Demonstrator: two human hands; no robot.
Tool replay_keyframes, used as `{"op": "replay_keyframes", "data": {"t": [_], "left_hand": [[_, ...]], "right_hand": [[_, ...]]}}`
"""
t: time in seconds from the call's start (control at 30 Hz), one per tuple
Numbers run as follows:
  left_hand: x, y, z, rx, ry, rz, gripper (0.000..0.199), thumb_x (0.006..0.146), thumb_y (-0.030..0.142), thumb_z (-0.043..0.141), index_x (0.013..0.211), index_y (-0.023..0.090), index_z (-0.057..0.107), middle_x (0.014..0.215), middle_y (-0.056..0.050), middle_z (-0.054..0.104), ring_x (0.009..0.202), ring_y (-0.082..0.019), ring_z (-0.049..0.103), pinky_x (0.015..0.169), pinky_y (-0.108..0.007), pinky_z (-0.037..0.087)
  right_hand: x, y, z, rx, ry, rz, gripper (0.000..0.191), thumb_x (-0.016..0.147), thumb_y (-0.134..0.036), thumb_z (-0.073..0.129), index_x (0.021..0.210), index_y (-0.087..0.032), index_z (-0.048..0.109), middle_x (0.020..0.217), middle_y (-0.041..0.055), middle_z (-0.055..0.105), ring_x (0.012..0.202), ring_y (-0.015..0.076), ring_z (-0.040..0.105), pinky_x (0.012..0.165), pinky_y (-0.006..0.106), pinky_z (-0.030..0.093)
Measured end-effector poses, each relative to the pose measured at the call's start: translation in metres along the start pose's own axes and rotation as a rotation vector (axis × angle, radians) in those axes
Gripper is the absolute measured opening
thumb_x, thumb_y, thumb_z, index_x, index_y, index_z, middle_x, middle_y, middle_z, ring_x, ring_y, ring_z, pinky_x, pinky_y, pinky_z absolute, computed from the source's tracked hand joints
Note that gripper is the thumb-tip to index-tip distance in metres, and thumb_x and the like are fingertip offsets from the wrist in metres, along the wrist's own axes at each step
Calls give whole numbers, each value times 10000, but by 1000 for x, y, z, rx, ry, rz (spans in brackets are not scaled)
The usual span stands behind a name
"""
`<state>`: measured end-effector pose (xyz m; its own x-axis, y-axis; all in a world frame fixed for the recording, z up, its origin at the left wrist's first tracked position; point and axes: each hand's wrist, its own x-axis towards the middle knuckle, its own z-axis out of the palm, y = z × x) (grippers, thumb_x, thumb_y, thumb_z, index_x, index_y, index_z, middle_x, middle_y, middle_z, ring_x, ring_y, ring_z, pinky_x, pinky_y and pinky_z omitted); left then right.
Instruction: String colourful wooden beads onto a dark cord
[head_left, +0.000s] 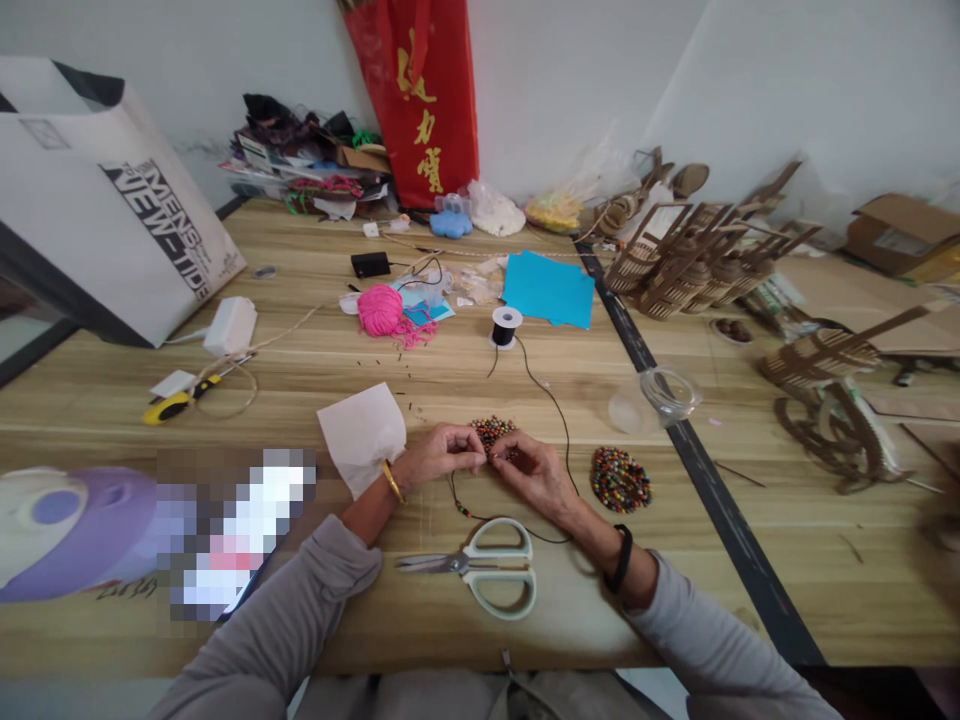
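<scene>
My left hand is closed in a pinch on the black cord, which runs out beneath its fingers. A few coloured beads are strung on the cord below this hand. Close to it, my right hand pinches thumb and finger together; what lies between them is too small to make out. Just behind the fingertips is a pile of loose multicoloured beads. The cord loops round past my right wrist to a white spool. Scissors with pale handles lie in front of my hands.
A coil of strung beads lies right of my right hand. White paper and a phone are on the left. Further back are pink yarn, blue sheets and a yellow cutter. Woven baskets stand at the right.
</scene>
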<state>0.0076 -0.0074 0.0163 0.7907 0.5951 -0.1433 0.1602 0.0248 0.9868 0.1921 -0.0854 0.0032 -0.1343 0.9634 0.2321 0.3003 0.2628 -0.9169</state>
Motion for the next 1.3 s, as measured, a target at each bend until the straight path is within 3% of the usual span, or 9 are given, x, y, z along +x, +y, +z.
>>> {"op": "replay_keyframes", "data": {"t": [0.23, 0.53, 0.93, 1.3], "left_hand": [[1, -8, -2, 18, -4, 22, 289, 758, 385, 663, 754, 102, 605, 649, -16, 608, 604, -91, 527, 600, -204, 401], [0, -1, 0, 31, -14, 9, 257, 759, 351, 660, 730, 103, 598, 628, -11, 605, 593, -87, 525, 595, -197, 398], [0, -2, 0, 32, -25, 4, 238, 759, 327, 655, 721, 102, 589, 624, -9, 600, 582, -82, 517, 586, -193, 390], [0, -4, 0, 39, -27, 5, 258, 764, 349, 651, 733, 99, 594, 625, -8, 599, 584, -83, 516, 584, -192, 388]], "right_hand": [[1, -3, -1, -60, 10, -41, 76, 834, -246, 575, 831, -179, 609, 756, 28, 627, 697, 139, 564, 629, 249, 450], [2, -5, -1, -85, -5, -93, 77, 853, -236, 568, 871, -191, 628, 816, 43, 635, 768, 155, 584, 689, 274, 459], [2, -6, -1, -55, -10, -100, 105, 867, -247, 569, 900, -198, 656, 855, 54, 654, 805, 165, 605, 732, 291, 473], [2, -8, -1, -54, -9, -85, 101, 855, -269, 594, 866, -181, 643, 820, 49, 659, 755, 154, 603, 676, 266, 464]]}}
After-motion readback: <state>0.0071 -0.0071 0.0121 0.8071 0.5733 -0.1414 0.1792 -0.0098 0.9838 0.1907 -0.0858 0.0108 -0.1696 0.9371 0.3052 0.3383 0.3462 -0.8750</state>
